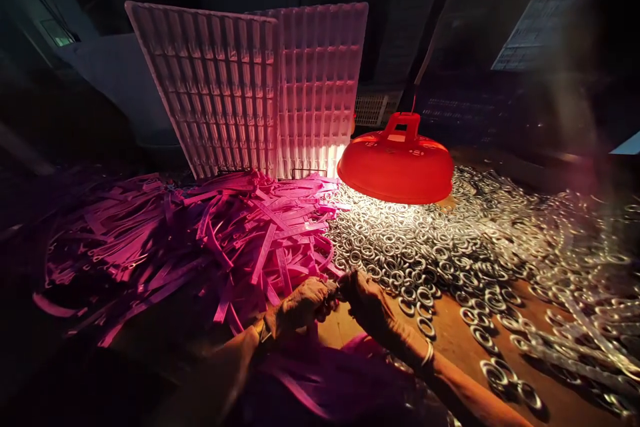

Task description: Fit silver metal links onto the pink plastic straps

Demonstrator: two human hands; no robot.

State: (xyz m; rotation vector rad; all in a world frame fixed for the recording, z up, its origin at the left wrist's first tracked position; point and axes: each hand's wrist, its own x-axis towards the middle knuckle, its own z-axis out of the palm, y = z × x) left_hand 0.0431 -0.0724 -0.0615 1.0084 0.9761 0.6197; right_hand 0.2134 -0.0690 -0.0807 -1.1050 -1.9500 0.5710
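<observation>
My left hand [304, 301] and my right hand [369, 299] meet in front of me, over the near edge of the work surface. Both have their fingers closed in a pinch, almost touching each other. Whatever sits between the fingertips is small, dark and mostly hidden. Just beyond the left hand lies a heap of pink straps [265, 247], one strap end reaching close to the fingertips. More pink straps [340, 380] lie below my wrists, in shadow. Past the right hand spreads a big pile of metal rings [407, 260].
A red lamp [397, 163] hangs low over the rings and lights the table [530, 310]. Behind the straps stand two upright ribbed plastic trays [220, 93]. Loose rings [495, 373] lie beside my right forearm. The background is dark.
</observation>
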